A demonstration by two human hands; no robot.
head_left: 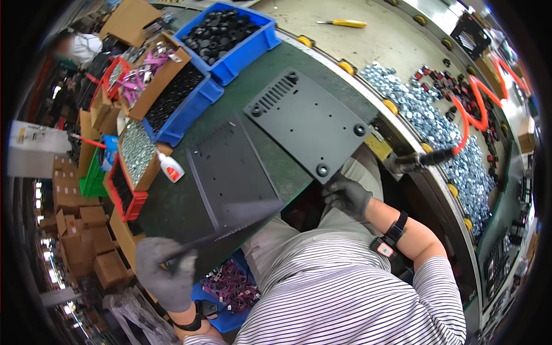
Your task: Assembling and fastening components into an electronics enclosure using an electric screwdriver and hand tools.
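Head view of a seated person at a dark green desk [172,213]. The left hand [164,270], in a grey glove, is closed around the near corner of a black sheet-metal panel [230,172], thumb and fingers pinching its bent front edge; the panel rests tilted on the desk, its near edge overhanging toward the person's lap. The right hand [347,195], also gloved in grey, lies with fingers loosely curled just below the near corner of a second black panel [307,121]; whether it grips that panel or merely touches its edge cannot be told. This second panel lies flat on the desk to the right of the first, with a slotted vent near its far edge and round black feet at its corners.

A white squeeze bottle with a red label [171,167] lies on the desk just left of the held panel. Beyond it stand a blue bin of small black parts [230,31], a cardboard-lined blue bin of dark parts [175,95], and a box of silvery screws [137,150]. To the right, past the desk's edge, a long tray [402,46] carries a heap of silvery washers [425,121], red and black small parts [454,86] and an orange coiled hose [474,109]. A yellow-handled tool [343,23] lies at the far end. A power screwdriver [422,160] hangs near the right hand. Pink and black parts [230,284] fill a bin beneath the desk.
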